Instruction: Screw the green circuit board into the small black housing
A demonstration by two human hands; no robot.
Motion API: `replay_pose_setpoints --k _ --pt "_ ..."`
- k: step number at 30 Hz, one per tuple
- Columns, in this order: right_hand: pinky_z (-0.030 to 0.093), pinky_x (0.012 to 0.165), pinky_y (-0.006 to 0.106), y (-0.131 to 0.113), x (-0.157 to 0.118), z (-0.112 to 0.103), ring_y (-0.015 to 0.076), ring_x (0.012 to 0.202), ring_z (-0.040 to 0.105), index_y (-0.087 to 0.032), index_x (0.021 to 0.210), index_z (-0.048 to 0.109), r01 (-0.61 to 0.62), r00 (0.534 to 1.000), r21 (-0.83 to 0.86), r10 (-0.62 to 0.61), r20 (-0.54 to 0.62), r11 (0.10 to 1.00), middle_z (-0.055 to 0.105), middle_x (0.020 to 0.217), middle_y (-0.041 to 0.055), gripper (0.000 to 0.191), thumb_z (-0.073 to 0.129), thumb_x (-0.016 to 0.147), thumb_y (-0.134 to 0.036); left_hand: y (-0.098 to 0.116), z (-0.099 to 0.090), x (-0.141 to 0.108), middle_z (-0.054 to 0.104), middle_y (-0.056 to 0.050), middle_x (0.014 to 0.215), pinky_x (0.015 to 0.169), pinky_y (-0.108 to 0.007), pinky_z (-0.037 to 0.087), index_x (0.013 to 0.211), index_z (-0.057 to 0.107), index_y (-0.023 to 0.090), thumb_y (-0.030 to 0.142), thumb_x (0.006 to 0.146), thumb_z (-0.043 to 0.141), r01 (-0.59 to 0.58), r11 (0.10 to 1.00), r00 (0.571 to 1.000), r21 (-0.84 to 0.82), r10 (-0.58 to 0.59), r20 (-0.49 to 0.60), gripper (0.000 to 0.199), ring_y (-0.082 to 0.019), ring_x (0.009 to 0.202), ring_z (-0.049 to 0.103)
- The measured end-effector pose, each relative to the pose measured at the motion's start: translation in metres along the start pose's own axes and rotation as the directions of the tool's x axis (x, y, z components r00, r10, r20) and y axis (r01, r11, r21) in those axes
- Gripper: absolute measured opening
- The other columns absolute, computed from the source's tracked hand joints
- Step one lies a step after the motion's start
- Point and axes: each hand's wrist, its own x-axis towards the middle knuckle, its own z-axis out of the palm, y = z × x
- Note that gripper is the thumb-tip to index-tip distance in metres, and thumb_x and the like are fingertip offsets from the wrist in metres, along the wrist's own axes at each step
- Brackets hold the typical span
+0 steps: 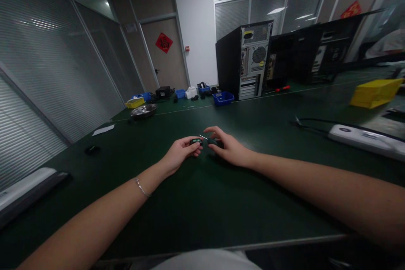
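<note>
Over the middle of the dark green table [190, 206], my left hand [185, 149] pinches a small dark device [196, 141] with what looks like a green circuit board showing. Just to its right, my right hand [226, 147] grips a screwdriver [211, 140] by its dark handle. The thin metal shaft points left and slightly up, its tip close above the device; whether it touches cannot be told. A small black piece [92, 149] lies on the table to the left.
At the back stand a black computer tower [229, 61], a blue bin [223, 98] and a metal bowl [144, 111]. On the right are a white power strip [363, 137] with its cable and a yellow bin [375, 94]. A red-handled tool [282, 89] lies beside the towers.
</note>
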Motion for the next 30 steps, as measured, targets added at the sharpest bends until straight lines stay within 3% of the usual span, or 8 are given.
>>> replay_pose_setpoints --k 8,16,30 --pt "0.049 0.079 0.036 0.0002 0.0014 -0.0006 0.0229 0.098 0.061 -0.021 0.131 0.045 0.033 0.999 -0.017 -0.033 0.008 0.999 0.063 0.112 0.0095 0.043 0.054 0.088 -0.017 0.0011 0.0016 -0.0015 0.067 -0.007 0.100 0.080 -0.028 0.049 0.109 0.069 0.016 0.015 0.078 0.071 -0.013 0.999 1.000 0.045 0.013 -0.001 0.032 -0.014 0.084 0.062" --pt "0.047 0.090 0.036 -0.0018 0.0005 -0.0039 0.0232 0.109 0.059 -0.023 0.125 0.059 0.107 0.994 -0.001 -0.107 -0.014 0.994 0.065 0.120 0.0066 0.038 0.058 0.087 -0.020 0.0005 0.0034 -0.0015 0.070 -0.008 0.097 0.079 -0.030 0.053 0.110 0.066 0.015 0.012 0.080 0.068 -0.022 0.999 0.998 0.026 0.023 -0.057 0.031 -0.015 0.082 0.066" --pt "0.048 0.085 0.035 -0.0010 0.0000 -0.0024 0.0233 0.101 0.062 -0.020 0.123 0.063 0.045 0.999 0.055 -0.044 -0.016 0.997 0.067 0.117 0.0076 0.035 0.056 0.089 -0.027 0.0007 0.0025 -0.0011 0.069 -0.007 0.093 0.077 -0.028 0.052 0.115 0.063 0.015 0.015 0.078 0.071 -0.058 0.998 0.995 0.027 0.060 -0.077 0.038 -0.014 0.081 0.065"
